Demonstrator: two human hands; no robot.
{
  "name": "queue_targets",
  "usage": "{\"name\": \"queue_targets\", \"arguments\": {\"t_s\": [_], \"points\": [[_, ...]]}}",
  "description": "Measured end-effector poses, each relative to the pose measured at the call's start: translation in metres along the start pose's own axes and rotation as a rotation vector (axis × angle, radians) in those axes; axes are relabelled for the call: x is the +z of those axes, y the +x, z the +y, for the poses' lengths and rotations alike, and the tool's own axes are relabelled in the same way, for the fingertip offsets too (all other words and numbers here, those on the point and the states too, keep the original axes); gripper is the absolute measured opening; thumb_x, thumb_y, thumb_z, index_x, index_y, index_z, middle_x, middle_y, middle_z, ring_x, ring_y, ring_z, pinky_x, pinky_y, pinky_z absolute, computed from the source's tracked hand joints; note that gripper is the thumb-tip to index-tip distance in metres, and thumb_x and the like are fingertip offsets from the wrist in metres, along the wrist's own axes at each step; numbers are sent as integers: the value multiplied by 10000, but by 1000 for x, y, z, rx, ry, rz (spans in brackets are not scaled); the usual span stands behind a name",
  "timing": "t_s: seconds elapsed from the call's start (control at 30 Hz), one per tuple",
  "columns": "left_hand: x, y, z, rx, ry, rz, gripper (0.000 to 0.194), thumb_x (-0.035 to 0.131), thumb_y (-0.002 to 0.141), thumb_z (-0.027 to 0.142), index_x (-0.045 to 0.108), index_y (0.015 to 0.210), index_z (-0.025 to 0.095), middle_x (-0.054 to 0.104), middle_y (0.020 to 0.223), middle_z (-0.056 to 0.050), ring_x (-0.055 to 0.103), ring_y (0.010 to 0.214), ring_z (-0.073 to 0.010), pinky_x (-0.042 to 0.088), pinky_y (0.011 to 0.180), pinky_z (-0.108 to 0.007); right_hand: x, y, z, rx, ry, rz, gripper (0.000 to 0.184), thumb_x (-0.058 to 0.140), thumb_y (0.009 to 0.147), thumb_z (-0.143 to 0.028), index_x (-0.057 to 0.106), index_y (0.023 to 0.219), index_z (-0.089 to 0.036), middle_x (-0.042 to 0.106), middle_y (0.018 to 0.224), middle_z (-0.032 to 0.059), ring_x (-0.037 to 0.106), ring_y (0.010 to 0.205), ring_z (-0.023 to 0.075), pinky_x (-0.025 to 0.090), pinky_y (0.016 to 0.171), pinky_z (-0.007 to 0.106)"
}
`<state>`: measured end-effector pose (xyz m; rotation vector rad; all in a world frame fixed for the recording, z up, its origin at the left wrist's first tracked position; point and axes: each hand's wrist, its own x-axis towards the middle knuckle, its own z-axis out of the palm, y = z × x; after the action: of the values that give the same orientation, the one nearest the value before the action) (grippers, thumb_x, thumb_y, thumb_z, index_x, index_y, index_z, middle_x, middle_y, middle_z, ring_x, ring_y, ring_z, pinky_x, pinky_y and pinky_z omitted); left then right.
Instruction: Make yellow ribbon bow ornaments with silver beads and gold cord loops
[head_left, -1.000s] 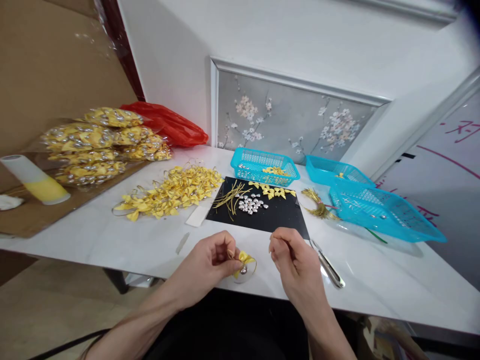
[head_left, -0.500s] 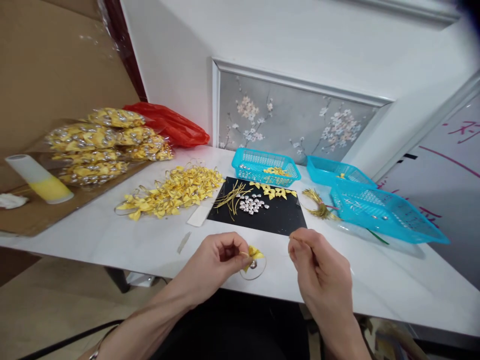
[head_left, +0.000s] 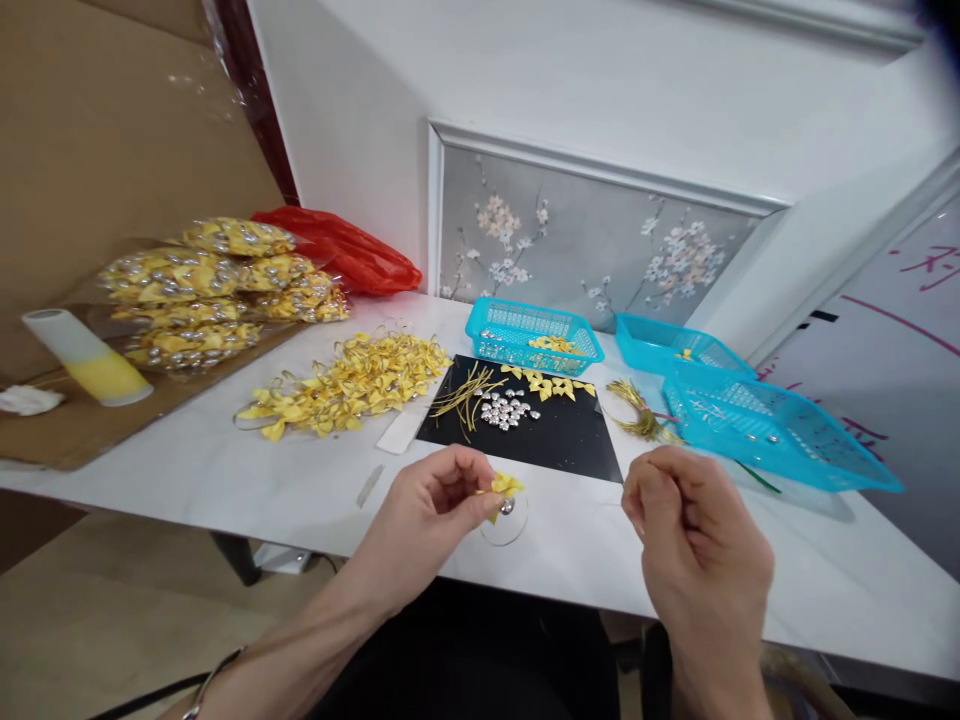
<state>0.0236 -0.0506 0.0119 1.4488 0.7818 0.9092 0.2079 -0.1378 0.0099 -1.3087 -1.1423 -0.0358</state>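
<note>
My left hand (head_left: 431,505) pinches a small yellow ribbon bow (head_left: 505,486) with a silver bead (head_left: 507,507) and a thin loop hanging under it, just above the white table's front edge. My right hand (head_left: 694,545) is closed in a pinch to the right of the bow, apparently pulling a fine thread that I cannot make out clearly. Behind both hands lies a black mat (head_left: 559,435) carrying silver beads (head_left: 508,408), gold cords (head_left: 465,390) and a few yellow bows (head_left: 551,383).
A heap of finished yellow bows (head_left: 352,380) lies left of the mat. Bagged bows (head_left: 202,285) and a white-yellow tube (head_left: 86,357) rest on cardboard at far left. Three turquoise baskets (head_left: 780,430) stand at the back right, a red bag (head_left: 345,255) by the wall.
My right hand has moved to the right, away from the bow, staying pinched. My left hand has lifted the bow slightly. The metal tool near my right hand is now covered.
</note>
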Motion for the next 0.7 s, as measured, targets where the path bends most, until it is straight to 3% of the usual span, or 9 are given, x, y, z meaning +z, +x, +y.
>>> {"name": "queue_targets", "arguments": {"t_s": [0.17,0.33,0.43,0.7], "points": [[-3,1,-2,-34,-158,78,192,805,723,219,619,761,195,603,745,39,559,692,-107,459,656,-209,-3,-2,-8,-43,-69,0,125,517,947,-206,591,846,-214,533,655,-36,485,557,93,390,512,225],[-15,3,-2,-74,-295,159,260,835,692,205,578,729,198,575,694,63,516,649,-81,430,622,-178,-9,2,-14,25,-165,171,163,563,920,-291,604,792,-200,545,639,-25,491,553,100,384,523,241],[-20,1,-3,-93,-289,160,265,838,689,202,575,718,196,572,700,64,506,643,-77,424,609,-176,-11,4,-15,59,-125,210,169,579,916,-309,602,790,-198,537,640,-26,488,549,102,381,515,243],[-25,-1,-2,-67,-33,96,62,782,750,255,737,749,213,685,782,7,584,742,-137,472,703,-241,-15,23,7,120,21,23,155,581,933,-332,616,866,-197,561,603,-40,490,496,88,389,497,223]]}}
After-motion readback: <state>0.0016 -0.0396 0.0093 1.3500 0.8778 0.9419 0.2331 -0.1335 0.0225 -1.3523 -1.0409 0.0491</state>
